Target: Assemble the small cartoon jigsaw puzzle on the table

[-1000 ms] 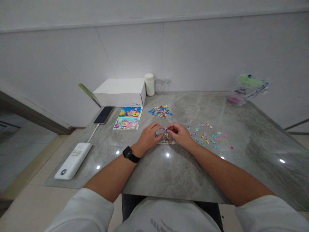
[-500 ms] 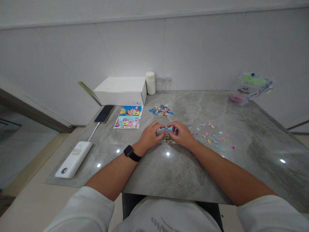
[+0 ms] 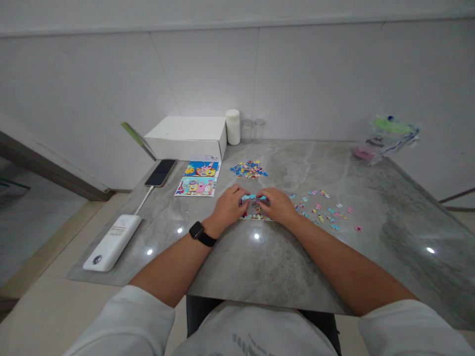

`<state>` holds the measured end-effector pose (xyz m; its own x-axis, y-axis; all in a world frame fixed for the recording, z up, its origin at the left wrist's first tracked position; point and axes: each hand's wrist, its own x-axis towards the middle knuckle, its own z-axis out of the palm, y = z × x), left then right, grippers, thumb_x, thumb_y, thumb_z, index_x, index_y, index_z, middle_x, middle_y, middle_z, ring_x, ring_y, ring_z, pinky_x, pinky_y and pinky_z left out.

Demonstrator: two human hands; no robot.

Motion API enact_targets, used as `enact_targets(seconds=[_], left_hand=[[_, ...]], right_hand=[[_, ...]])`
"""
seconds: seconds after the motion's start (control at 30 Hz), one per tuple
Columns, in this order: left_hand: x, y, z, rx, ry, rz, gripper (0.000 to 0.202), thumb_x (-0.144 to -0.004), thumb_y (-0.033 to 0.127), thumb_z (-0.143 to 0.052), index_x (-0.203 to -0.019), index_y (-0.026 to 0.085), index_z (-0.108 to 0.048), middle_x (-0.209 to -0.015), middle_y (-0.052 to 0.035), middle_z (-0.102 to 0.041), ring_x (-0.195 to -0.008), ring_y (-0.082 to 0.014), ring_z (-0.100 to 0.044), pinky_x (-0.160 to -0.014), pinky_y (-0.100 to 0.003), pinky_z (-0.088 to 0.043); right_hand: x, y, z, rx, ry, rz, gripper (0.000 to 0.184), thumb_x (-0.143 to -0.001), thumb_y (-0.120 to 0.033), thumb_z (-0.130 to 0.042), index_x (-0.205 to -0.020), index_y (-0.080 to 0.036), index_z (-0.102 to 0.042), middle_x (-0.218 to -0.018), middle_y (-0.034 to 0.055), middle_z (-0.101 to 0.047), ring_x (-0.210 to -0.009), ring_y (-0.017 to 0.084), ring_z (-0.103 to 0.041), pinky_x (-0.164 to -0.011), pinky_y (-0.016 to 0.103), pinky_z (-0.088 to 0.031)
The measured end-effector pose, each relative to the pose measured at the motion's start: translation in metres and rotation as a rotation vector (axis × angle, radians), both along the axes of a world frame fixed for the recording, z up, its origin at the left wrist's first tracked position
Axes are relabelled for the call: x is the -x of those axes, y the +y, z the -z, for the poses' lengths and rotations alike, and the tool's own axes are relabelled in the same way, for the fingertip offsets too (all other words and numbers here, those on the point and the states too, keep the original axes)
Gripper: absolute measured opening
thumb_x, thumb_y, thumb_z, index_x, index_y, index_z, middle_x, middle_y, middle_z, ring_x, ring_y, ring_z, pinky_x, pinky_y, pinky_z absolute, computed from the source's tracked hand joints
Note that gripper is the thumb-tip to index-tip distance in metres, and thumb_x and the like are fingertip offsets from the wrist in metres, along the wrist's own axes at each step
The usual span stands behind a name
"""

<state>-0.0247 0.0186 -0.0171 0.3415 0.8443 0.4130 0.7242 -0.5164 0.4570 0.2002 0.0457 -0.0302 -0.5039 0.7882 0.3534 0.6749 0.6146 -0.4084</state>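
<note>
A partly covered jigsaw puzzle [image 3: 256, 213] with a colourful cartoon picture lies on the grey table in front of me. My left hand [image 3: 230, 203] holds its left side, thumb and fingers curled in on it. From the other side my right hand [image 3: 278, 204] grips the puzzle, its fingertips and thumb bent onto the upper right part. Both hands hide the puzzle's side edges. Loose puzzle pieces [image 3: 331, 217], mostly pink, teal and yellow, are scattered to the right of my right hand. Beyond the hands sits a heap of mixed puzzle pieces [image 3: 248, 169].
Two cartoon picture cards [image 3: 196, 187] lie left of the hands. A phone [image 3: 161, 173] is cabled to a white power bank [image 3: 113, 242]. Behind stand a white box [image 3: 181, 143], a white bottle [image 3: 233, 127] and two glass jars [image 3: 253, 131]. A plastic bag [image 3: 386, 138] rests at the far right.
My thumbs have drawn apart over the puzzle, showing more of its middle. Both hands stay on it. The view has shifted slightly.
</note>
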Motion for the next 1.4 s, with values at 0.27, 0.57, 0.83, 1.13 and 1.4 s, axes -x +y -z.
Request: enact_targets(seconds=[0.27, 0.57, 0.83, 1.13, 1.4], left_hand=[[-0.001, -0.002, 0.003, 0.038, 0.092, 0.003, 0.015, -0.097, 0.024, -0.065, -0.108, 0.021, -0.075, -0.112, -0.0082, -0.066, -0.102, -0.0229, -0.066, -0.094, -0.039, -0.057], [-0.001, -0.004, 0.001, 0.045, 0.119, 0.025, 0.017, -0.098, 0.023, -0.063, -0.107, 0.023, -0.078, -0.112, -0.0082, -0.065, -0.101, -0.0225, -0.066, -0.094, -0.038, -0.057], [-0.001, -0.005, 0.002, 0.055, 0.131, 0.028, 0.019, -0.098, 0.024, -0.064, -0.109, 0.025, -0.08, -0.113, -0.0084, -0.066, -0.101, -0.0229, -0.066, -0.094, -0.039, -0.056], [0.001, -0.004, 0.008, 0.012, 0.167, 0.076, 0.026, -0.1, 0.028, -0.063, -0.119, 0.03, -0.08, -0.115, -0.0077, -0.064, -0.102, -0.0225, -0.064, -0.095, -0.039, -0.055], [-0.001, -0.006, 0.002, 0.043, 0.224, 0.053, 0.027, -0.102, 0.032, -0.06, -0.119, 0.03, -0.082, -0.116, -0.008, -0.063, -0.1, -0.0219, -0.063, -0.094, -0.038, -0.053]], right_hand=[[0.004, 0.003, 0.004, -0.026, -0.138, -0.033, 0.007, -0.096, -0.023, -0.071, -0.1, -0.021, -0.076, -0.101, 0.0076, -0.078, -0.096, 0.024, -0.065, -0.091, 0.037, -0.046], [0.005, 0.005, 0.007, -0.027, -0.091, 0.003, 0.009, -0.094, -0.022, -0.074, -0.098, -0.022, -0.081, -0.103, 0.0088, -0.074, -0.1, 0.024, -0.064, -0.091, 0.036, -0.049], [-0.003, 0.005, 0.004, -0.025, -0.084, 0.013, 0.013, -0.095, -0.025, -0.072, -0.101, -0.023, -0.083, -0.104, 0.0092, -0.074, -0.1, 0.025, -0.066, -0.092, 0.037, -0.05], [-0.009, 0.005, 0.004, -0.024, -0.078, 0.022, 0.019, -0.096, -0.024, -0.066, -0.103, -0.023, -0.084, -0.105, 0.0096, -0.074, -0.1, 0.025, -0.067, -0.093, 0.038, -0.051], [-0.008, 0.003, 0.006, -0.02, -0.126, -0.005, 0.024, -0.095, -0.024, -0.067, -0.109, -0.027, -0.086, -0.11, 0.0086, -0.074, -0.102, 0.024, -0.067, -0.094, 0.037, -0.05]])
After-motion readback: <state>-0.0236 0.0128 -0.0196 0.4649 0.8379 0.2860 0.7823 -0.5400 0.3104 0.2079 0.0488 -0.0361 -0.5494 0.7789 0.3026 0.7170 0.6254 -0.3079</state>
